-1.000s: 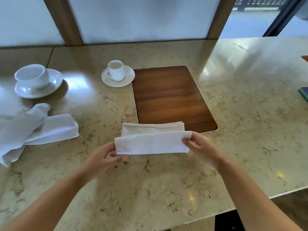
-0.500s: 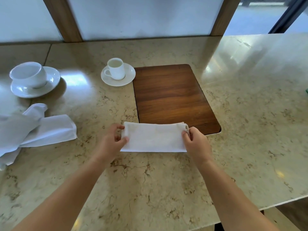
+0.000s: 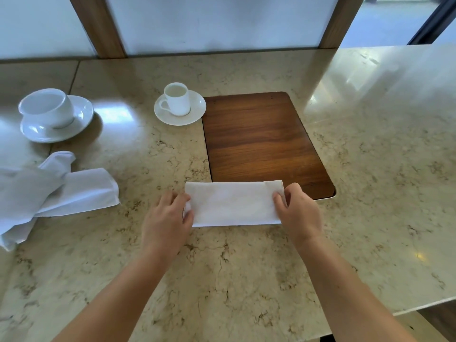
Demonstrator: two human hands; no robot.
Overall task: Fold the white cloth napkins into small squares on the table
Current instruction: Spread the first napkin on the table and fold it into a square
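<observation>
A white cloth napkin (image 3: 232, 203) lies flat on the marble table (image 3: 246, 280) as a long folded strip, its far edge over the near edge of a wooden board (image 3: 261, 139). My left hand (image 3: 167, 218) rests on the strip's left end with fingers pinching the edge. At the right end my right hand (image 3: 298, 213) grips the cloth between thumb and fingers. Further white napkins (image 3: 56, 191) lie in a loose heap at the left edge of the table.
A small white cup on a saucer (image 3: 179, 104) stands just left of the board's far corner. A larger white cup and saucer (image 3: 53, 114) sit at the far left. The table's front edge runs at lower right; a window wall stands behind.
The near half of the napkin, held up a second ago, has been folded over and laid flat. Both hands now press on its two ends on the table.
</observation>
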